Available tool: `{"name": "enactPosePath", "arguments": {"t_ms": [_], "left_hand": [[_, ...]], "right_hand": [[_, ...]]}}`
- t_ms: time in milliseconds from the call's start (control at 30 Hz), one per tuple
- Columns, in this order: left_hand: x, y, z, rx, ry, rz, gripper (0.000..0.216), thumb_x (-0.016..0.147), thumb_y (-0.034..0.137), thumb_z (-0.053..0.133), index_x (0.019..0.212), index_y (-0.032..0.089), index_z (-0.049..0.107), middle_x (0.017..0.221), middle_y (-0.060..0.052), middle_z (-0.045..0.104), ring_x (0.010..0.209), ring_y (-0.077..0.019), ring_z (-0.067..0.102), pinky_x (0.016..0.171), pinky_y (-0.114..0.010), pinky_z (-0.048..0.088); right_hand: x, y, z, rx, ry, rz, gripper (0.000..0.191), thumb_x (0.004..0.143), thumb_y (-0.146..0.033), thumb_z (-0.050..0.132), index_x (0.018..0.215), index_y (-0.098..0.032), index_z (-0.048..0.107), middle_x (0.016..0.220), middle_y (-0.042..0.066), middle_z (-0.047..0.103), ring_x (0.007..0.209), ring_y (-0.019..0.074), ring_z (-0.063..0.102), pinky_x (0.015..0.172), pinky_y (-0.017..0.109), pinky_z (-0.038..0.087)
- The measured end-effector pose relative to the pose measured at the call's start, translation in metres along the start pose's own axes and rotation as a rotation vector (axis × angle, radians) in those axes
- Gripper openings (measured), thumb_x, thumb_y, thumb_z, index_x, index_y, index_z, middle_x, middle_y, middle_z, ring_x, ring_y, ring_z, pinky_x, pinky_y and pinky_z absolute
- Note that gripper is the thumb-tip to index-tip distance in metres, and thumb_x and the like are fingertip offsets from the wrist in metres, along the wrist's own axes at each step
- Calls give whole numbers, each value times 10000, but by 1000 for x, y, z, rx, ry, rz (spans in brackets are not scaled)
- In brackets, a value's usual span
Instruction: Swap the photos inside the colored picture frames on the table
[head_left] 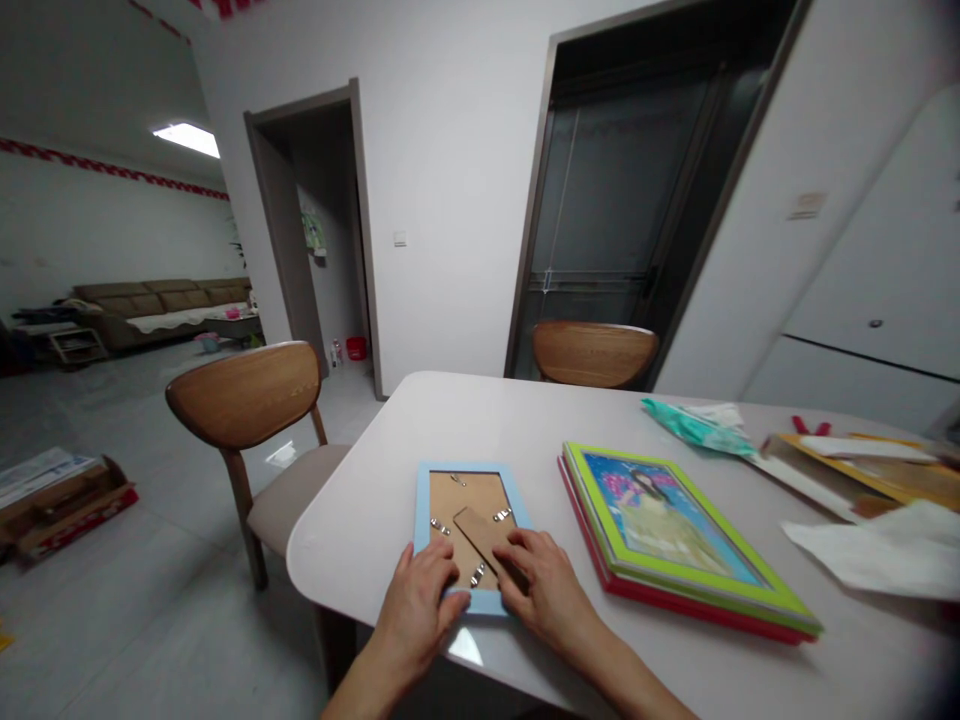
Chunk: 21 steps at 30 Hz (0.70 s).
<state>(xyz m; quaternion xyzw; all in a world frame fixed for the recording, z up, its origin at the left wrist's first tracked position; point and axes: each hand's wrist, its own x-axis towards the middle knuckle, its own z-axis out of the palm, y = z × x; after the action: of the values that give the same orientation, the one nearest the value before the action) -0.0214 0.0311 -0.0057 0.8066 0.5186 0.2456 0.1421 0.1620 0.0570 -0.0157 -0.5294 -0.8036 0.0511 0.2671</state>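
A light blue picture frame [424,500] lies face down on the white table, its brown backing board [444,495] facing up. Small metal clips [501,515] sit around the backing, and a brown stand leg [474,532] slants across it. My left hand [424,595] grips the frame's lower left part, fingers curled over the backing and thumb at the bottom edge. At the lower right corner, my right hand [544,585] holds the frame, its fingers by the stand leg's lower end. What lies under the fingers is hidden.
To the right, a green picture frame [697,585] with a portrait lies on a red one [615,580]. Beyond are a teal plastic wrapper [697,428], white paper [885,545] and yellow packaging [862,470]. Wooden chairs [247,400] stand left and behind the table [480,410].
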Motion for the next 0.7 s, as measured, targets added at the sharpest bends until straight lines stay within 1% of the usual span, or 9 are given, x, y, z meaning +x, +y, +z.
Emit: {"name": "enactPosePath", "arguments": {"t_ms": [100, 200, 300, 467, 600, 667, 700], "left_hand": [[-3, -4, 0, -31, -42, -3, 323, 642, 290, 642, 924, 173, 536, 1208, -117, 474, 1147, -253, 382, 968, -492, 228], [-4, -6, 1, -49, -48, -3, 312, 615, 249, 656, 896, 174, 542, 1205, -115, 480, 1148, -249, 381, 972, -473, 236], [-3, -7, 2, -62, -39, -4, 344, 628, 236, 637, 950, 178, 533, 1178, -108, 505, 1139, -238, 396, 969, -464, 250], [-4, -8, 2, -60, -23, -6, 421, 631, 231, 628, 1031, 178, 509, 1157, -100, 519, 1136, -230, 398, 979, -449, 245], [-3, -7, 1, -67, -20, -3, 458, 632, 229, 623, 1066, 166, 488, 1093, -97, 552, 1105, -228, 423, 976, -443, 250], [-3, -5, 0, -72, -14, 2, 463, 634, 226, 615, 1074, 178, 480, 1041, -80, 573, 1070, -224, 450, 968, -435, 263], [-3, -5, -1, -72, -12, 1, 464, 635, 224, 610, 1077, 182, 476, 1018, -72, 579, 1051, -223, 463, 964, -432, 269]], "right_hand": [[1, -6, -5, -25, -29, -90, 229, 731, -216, 460, 908, -245, 603, 999, 71, 519, 924, 207, 453, 777, 355, 359], [1, -16, -9, 0, -105, -200, 220, 761, -222, 439, 892, -286, 604, 1060, 41, 502, 996, 192, 416, 826, 352, 327], [0, -22, -14, 34, -189, -255, 204, 776, -253, 428, 866, -277, 609, 1078, 31, 501, 1019, 186, 398, 852, 348, 307], [-5, -23, -21, 60, -215, -261, 228, 766, -284, 446, 939, -278, 595, 1120, 39, 487, 1050, 200, 378, 888, 367, 273], [-3, -19, -20, 81, -218, -255, 267, 764, -289, 443, 998, -278, 571, 1109, 51, 490, 1022, 206, 401, 866, 370, 295], [3, -12, -18, 56, -181, -201, 292, 776, -268, 415, 1034, -243, 549, 1087, 70, 497, 990, 200, 419, 840, 345, 318], [7, -8, -16, 23, -149, -149, 300, 780, -250, 399, 1044, -223, 541, 1080, 79, 498, 977, 197, 424, 829, 334, 324]]}}
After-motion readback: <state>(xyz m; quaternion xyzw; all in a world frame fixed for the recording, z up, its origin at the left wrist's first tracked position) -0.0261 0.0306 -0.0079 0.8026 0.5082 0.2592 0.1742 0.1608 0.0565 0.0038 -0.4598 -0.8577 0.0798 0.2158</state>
